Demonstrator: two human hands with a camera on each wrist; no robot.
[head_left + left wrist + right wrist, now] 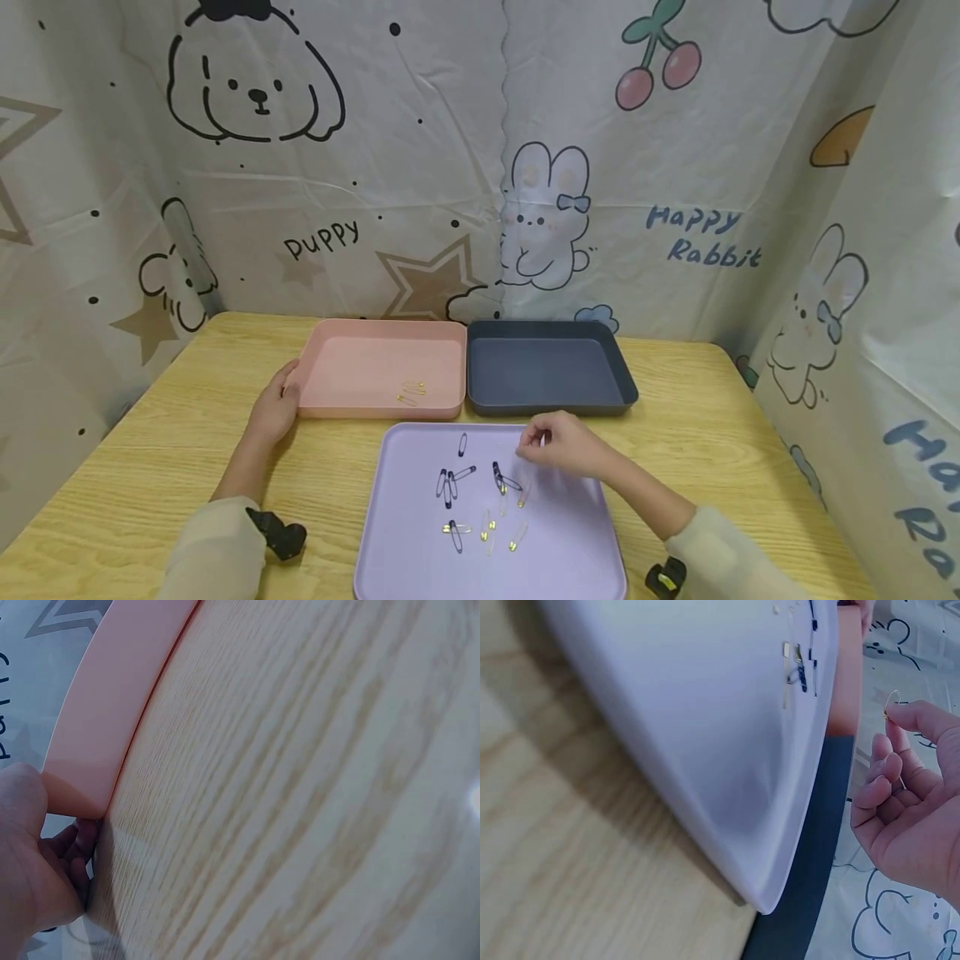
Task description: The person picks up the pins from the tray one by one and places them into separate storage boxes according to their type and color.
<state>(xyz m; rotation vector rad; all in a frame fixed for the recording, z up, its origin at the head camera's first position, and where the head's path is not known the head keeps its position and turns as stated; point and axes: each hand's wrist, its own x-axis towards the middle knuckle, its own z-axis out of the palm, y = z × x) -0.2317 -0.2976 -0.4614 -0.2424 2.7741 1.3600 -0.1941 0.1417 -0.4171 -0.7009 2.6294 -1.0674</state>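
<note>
My left hand [274, 408] grips the left side of the pink tray [360, 358], thumb at the corner; in the left wrist view the other fingers [79, 851] curl behind it. Above the upper right of the lilac tray [555, 550], my right hand [564, 446] pinches a small gold safety pin [889, 707] between thumb and forefinger, plain in the right wrist view. Several black safety pins [448, 490] and gold safety pins [517, 537] lie scattered on the lilac tray. A few gold safety pins [407, 401] lie in the pink tray, near its front right.
A dark blue-grey tray [547, 367] stands against the pink tray's right side, behind the lilac one. All three are on a wooden table [697, 417]. A printed curtain [420, 167] hangs behind the table and at both sides.
</note>
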